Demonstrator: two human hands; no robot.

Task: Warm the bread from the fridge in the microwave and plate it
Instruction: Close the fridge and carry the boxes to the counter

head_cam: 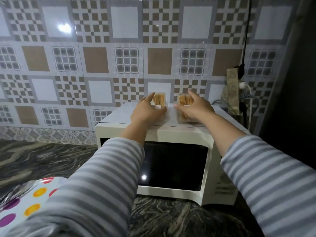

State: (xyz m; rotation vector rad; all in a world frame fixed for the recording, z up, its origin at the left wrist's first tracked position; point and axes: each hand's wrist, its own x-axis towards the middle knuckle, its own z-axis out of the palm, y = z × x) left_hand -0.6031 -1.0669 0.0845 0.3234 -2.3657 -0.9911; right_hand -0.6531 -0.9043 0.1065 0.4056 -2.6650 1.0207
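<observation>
Now your left hand (148, 111) and right hand (194, 107) each curl loosely around a clear bread pack (160, 101), the second (185, 106) beside it, both atop the closed white microwave (172, 161) on the worktop (42, 159); whether either grip is clamped, I cannot tell

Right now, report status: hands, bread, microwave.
Left hand on left bread pack, right hand on right pack; grip unclear. Both packs atop microwave. Door shut. Nothing blocking.

Two clear packs of sliced bread (159, 100), side by side atop the closed white microwave (172, 134).
</observation>
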